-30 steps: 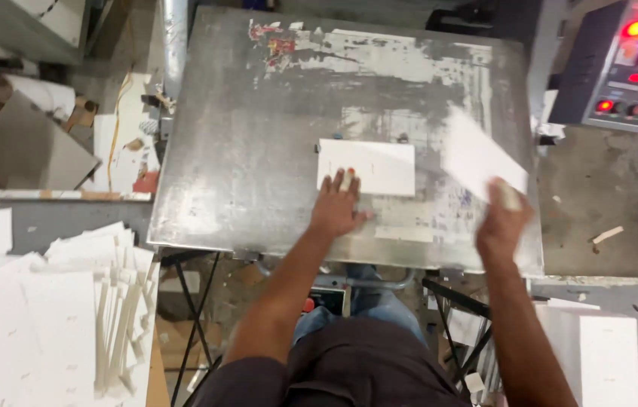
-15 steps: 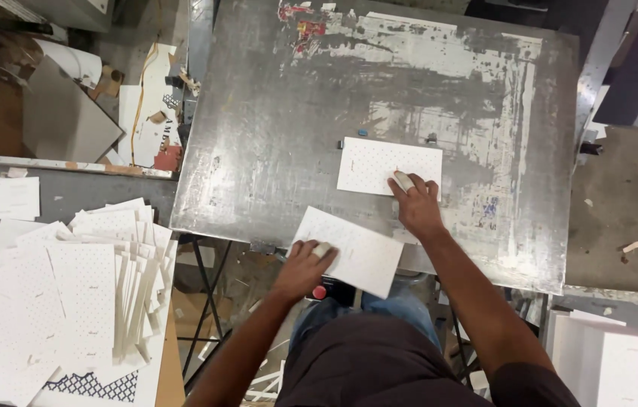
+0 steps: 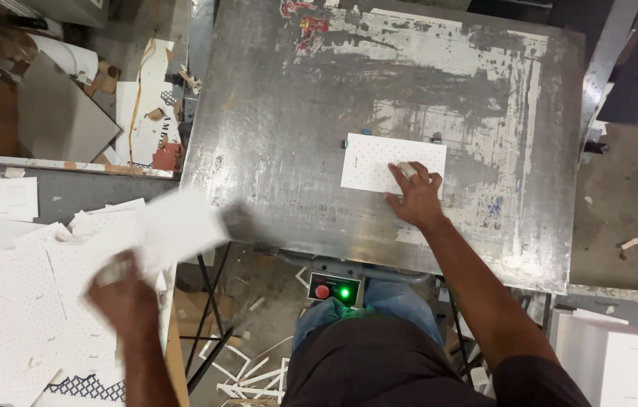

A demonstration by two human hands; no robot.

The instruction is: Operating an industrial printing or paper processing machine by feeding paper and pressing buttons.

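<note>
Your right hand [image 3: 413, 197] presses spread fingers on the dotted white card [image 3: 387, 160] lying flat, long axis crosswise, on the scuffed steel counter [image 3: 274, 136], while your left hand [image 3: 124, 295] grips a blurred white sheet [image 3: 176, 226] over the card pile [image 3: 25, 301].

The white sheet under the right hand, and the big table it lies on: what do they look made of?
The white sheet looks like thin matte card or paper, flat, with rows of tiny dots or holes. The table looks like bare metal plate: grey sheen, scratches, worn paint patches. The right hand presses the sheet flat.
</note>
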